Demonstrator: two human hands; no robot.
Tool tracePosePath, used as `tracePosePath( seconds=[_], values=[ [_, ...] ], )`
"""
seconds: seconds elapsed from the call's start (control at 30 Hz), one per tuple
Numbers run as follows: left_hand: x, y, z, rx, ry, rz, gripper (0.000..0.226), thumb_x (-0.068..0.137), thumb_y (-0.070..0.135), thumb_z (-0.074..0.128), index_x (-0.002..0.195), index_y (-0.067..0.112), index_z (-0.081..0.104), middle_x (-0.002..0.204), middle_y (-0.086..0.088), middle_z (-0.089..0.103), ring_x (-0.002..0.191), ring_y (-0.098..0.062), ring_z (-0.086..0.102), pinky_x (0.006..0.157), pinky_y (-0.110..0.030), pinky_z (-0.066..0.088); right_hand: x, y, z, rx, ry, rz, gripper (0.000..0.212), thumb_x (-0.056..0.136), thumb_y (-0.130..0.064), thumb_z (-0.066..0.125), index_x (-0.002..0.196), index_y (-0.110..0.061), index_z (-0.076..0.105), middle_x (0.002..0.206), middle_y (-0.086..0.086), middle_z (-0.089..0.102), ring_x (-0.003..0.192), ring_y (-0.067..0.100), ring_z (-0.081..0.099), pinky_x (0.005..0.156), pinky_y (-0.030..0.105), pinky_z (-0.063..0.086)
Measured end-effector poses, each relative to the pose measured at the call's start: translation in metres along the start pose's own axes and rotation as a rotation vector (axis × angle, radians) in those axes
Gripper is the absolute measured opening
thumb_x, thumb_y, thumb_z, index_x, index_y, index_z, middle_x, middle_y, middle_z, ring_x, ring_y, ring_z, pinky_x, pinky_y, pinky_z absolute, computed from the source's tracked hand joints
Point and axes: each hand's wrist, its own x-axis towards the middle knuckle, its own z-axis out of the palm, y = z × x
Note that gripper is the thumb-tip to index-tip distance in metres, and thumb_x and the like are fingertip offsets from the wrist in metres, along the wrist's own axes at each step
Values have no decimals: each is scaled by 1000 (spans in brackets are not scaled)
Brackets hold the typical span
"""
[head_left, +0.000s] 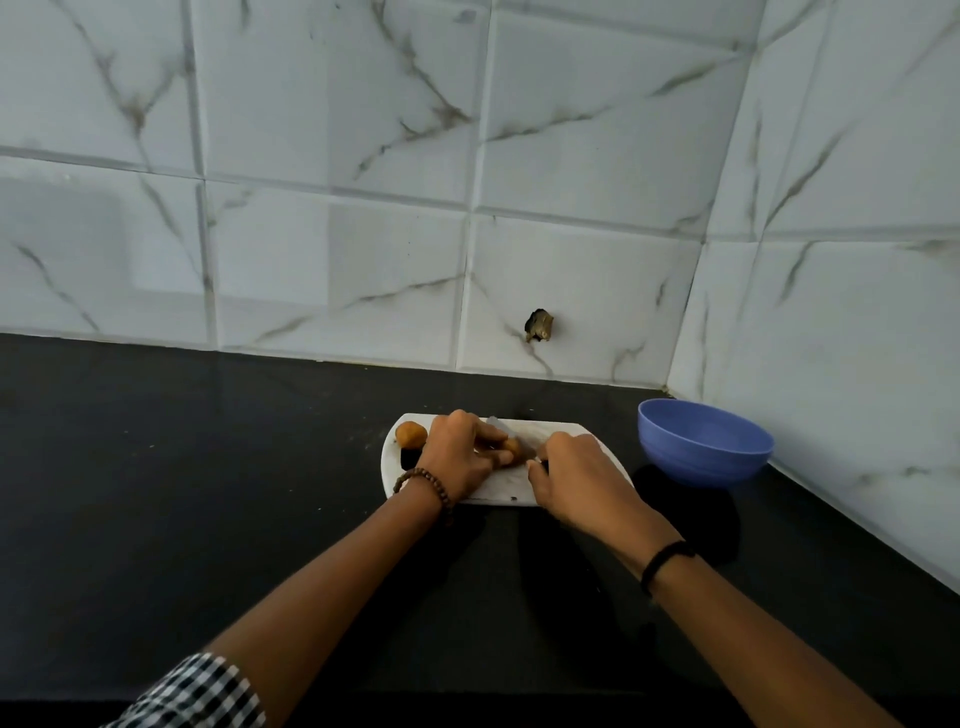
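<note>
A white cutting board (498, 491) lies on the black counter. My left hand (457, 457) holds a small brown-orange piece of food (512, 446) down on the board with curled fingers. My right hand (576, 475) grips a knife whose handle is hidden in the fist. The knife's blade (506, 430) points away across the board, right beside the held piece. A second round orange-brown piece (410, 434) sits at the board's far left corner, next to a small dark object.
A blue bowl (704, 441) stands on the counter right of the board, near the corner of the tiled walls. The black counter (182, 467) stretches left and toward me. A hole (540, 326) shows in the back wall tile.
</note>
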Motion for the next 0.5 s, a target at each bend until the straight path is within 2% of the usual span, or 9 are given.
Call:
tracePosePath(
  seconds=[0.13,0.3,0.4,0.5],
  values=[
    [-1,-2,-1,-13,17,-7,22,81,17,77,102,13,76,102,-2,74,90,-5,63,88,-12,44,-20,0,-2,-3,-45,7,27,104,-32,47,115,-11,61,114,11,61,94,22,61,70,29,41],
    [-1,-5,-1,-47,8,-30,24,80,20,78,103,13,75,103,0,74,92,-5,64,93,-17,48,-36,0,-10,-27,-95,37,26,103,-33,49,118,-14,60,113,8,60,89,16,62,67,25,44],
    [0,-7,-1,-45,4,-30,24,80,22,78,103,14,75,102,2,74,91,-3,63,90,-15,47,-43,1,-21,-35,-145,53,23,103,-33,50,115,-15,60,108,6,60,89,14,63,75,27,52],
    [2,-10,0,-34,-11,-30,25,82,26,76,104,16,74,102,3,73,90,-1,61,85,-13,43,-50,5,-43,-23,-180,30,24,103,-31,51,112,-14,64,92,3,62,75,11,61,69,26,52]
  ],
)
